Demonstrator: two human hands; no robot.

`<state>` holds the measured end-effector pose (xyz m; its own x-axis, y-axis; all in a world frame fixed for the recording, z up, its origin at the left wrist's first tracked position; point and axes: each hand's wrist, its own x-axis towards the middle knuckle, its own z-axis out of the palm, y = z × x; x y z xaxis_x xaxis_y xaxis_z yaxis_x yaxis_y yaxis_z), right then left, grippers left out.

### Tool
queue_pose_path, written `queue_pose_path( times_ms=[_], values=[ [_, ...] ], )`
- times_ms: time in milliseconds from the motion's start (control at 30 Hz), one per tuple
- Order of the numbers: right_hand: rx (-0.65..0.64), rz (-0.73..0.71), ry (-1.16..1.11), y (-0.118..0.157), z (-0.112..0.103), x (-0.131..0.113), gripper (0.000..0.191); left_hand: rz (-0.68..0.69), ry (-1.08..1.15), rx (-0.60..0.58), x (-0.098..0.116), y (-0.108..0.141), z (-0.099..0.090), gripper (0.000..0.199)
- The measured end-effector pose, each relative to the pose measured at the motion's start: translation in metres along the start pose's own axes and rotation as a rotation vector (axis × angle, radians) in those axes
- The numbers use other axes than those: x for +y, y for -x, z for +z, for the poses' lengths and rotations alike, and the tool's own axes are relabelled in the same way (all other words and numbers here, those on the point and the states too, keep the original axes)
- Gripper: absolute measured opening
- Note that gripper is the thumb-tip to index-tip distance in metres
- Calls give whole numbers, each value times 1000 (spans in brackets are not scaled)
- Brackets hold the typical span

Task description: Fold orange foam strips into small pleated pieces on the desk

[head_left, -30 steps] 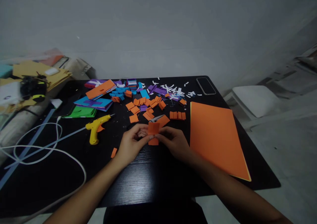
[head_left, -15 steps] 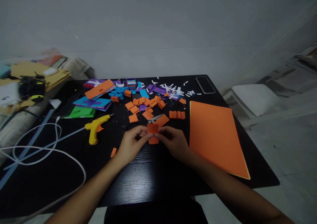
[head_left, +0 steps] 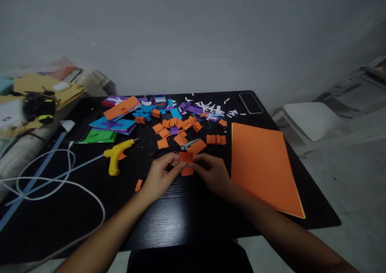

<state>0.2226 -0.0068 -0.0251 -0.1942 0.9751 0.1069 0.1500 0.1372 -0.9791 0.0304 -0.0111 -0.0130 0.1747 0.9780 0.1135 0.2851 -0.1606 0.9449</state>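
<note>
Between my two hands is a small orange paper piece (head_left: 186,157), bent across its middle so the upper part stands up and the lower part hangs toward me. My left hand (head_left: 164,171) pinches its left edge at the crease, thumb in front. The right edge is pinched by my right hand (head_left: 211,172) in the same way, the two thumb tips close together. Just behind the fingers lie scissors (head_left: 189,143), partly hidden, on a flat orange piece (head_left: 198,146). A heap of small folded orange papers (head_left: 181,125) spreads farther back.
A yellow glue gun (head_left: 116,156) and a looped white cable (head_left: 90,190) lie on the left. Large orange sheets (head_left: 261,164) cover the right of the black table (head_left: 169,228). White paper scraps (head_left: 211,109), a phone (head_left: 251,103) and coloured paper stacks (head_left: 122,109) sit at the back.
Almost nothing differs. Both hands keep their pinch on the orange paper, and its upper part leans very slightly lower. The whole view has shifted a touch.
</note>
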Motion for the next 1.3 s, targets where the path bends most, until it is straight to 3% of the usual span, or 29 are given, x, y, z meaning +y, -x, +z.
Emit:
queue_pose_path(
  times_ms=[533, 800, 1300],
  values=[
    [-72, 43, -140, 0, -2, -2, 21, 69, -25, 31, 0, 1, 1, 14],
    [-34, 10, -4, 0, -3, 0, 19, 79, 16, 33, 2, 2, 2, 9],
    [1, 50, -34, 1, -1, 2, 18, 67, -18, 51, 0, 2, 2, 11]
  ],
)
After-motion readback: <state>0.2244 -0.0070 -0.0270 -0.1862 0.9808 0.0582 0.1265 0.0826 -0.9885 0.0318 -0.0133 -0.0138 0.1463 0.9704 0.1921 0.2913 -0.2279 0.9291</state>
